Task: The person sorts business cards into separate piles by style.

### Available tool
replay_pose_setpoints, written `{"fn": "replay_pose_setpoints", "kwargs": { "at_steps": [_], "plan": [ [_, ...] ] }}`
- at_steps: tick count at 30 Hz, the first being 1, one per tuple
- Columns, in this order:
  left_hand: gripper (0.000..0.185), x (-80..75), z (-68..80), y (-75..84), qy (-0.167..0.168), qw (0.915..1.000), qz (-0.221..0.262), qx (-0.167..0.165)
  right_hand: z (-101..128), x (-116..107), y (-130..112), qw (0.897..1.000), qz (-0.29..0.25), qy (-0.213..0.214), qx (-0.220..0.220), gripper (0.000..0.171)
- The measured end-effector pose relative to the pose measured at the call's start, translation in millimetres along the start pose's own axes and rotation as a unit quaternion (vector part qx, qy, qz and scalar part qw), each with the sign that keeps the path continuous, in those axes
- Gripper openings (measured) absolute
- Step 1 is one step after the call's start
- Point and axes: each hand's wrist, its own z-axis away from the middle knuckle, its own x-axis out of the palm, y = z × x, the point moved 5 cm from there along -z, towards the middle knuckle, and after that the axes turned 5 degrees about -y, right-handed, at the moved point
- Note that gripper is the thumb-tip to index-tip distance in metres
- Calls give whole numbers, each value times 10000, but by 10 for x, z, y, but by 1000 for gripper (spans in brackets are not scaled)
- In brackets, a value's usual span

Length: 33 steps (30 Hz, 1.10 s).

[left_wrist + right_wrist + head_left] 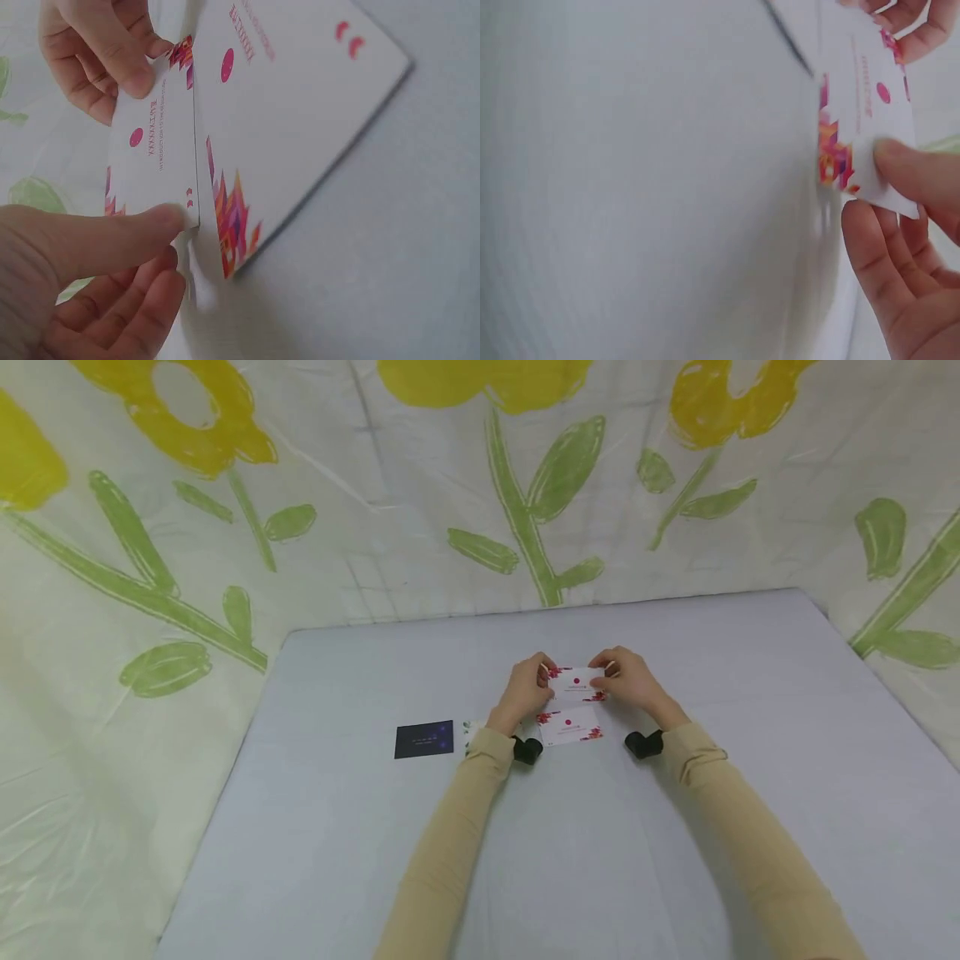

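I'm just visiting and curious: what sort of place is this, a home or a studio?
Probably a makeshift recording setup: a plain grey table walled in by a flower-print plastic sheet, where both hands hold a floral card.

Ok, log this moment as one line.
both hands pinch white floral card: left hand, right hand, card | second card flat on table | dark card left

One view from above, two from the wrists

The head camera looks forward and down across the desk [360, 827] toward its far edge. Both wrist cameras sit very near the held floral card [576, 683], sharing it: one from its left end [154, 150], one from its right [870, 97].
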Motion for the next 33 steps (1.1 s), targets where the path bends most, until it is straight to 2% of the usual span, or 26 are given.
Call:
{"fn": "replay_pose_setpoints", "kwargs": {
  "at_steps": [6, 11, 15, 18, 23, 28, 33],
  "plan": [
    [19, -52, 67, 28, 296, 9984, 394, 269, 66, -30, -28, 9985, -333, 366, 229, 18],
    [17, -120, 204, 63, 295, 9964, 660, 433, 167, -55, -99, 9956, -790, 491, 120, 20],
    [19, -174, 369, 103, 230, 9949, 776, 606, 270, -52, -186, 9912, -1249, 425, 140, 23],
    [18, -185, 488, 129, 144, 9948, 700, 723, 338, -25, -229, 9891, -1406, 316, 321, 25],
    [15, -142, 600, 117, 78, 9962, 522, 691, 392, 65, -224, 9859, -1571, -1, 568, 21],
    [12, -76, 648, 57, 62, 9976, 436, 530, 406, 150, -219, 9872, -1442, -164, 657, 16],
    [10, -13, 655, 20, 73, 9987, 74, 490, 400, 217, -249, 9949, -768, -111, 651, 12]
  ]
}}
